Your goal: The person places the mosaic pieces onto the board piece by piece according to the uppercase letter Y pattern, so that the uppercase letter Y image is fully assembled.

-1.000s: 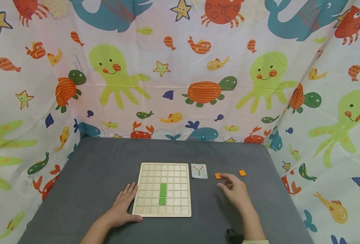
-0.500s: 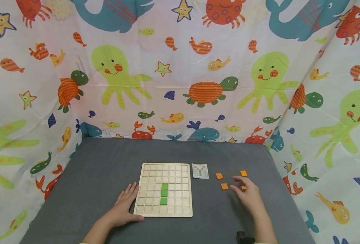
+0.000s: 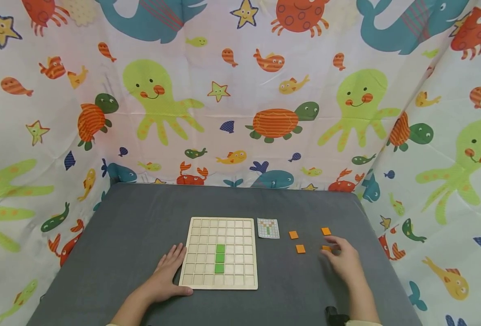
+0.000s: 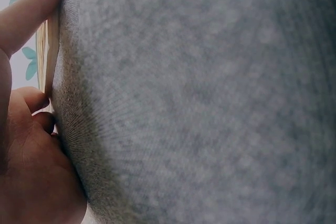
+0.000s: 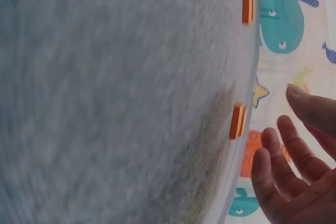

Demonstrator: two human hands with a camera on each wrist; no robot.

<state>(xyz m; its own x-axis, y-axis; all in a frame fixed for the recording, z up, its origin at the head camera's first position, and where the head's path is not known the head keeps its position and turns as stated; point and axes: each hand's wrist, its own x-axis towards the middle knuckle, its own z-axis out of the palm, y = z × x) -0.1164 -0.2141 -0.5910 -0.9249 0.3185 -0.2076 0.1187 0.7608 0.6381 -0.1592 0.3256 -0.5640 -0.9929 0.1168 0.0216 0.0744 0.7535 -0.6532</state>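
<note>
A square wooden grid board (image 3: 240, 271) lies on the table, with three green square tiles (image 3: 220, 258) in a column in its cells. My left hand (image 3: 165, 276) rests on the table at the board's left side, fingers spread and thumb at the near-left corner. In the left wrist view that hand (image 4: 37, 171) lies along the board's edge (image 4: 52, 51). To the right, my right hand (image 3: 344, 258) hovers over an orange square tile (image 3: 326, 248), which shows between thumb and fingers. The right wrist view shows this hand (image 5: 299, 166) with relaxed fingers holding nothing.
Other orange tiles lie nearby: one at the back right (image 3: 326, 231) and two farther left, the back one (image 3: 293, 235) and the front one (image 3: 300, 249). A small printed grid card (image 3: 268, 228) sits beside the board. A patterned curtain (image 3: 240, 136) surrounds the grey table (image 3: 151, 217).
My right hand has moved rightward, from by the left orange tiles to the near-right one, uncovering the front-left tile. The left hand stays at the board.
</note>
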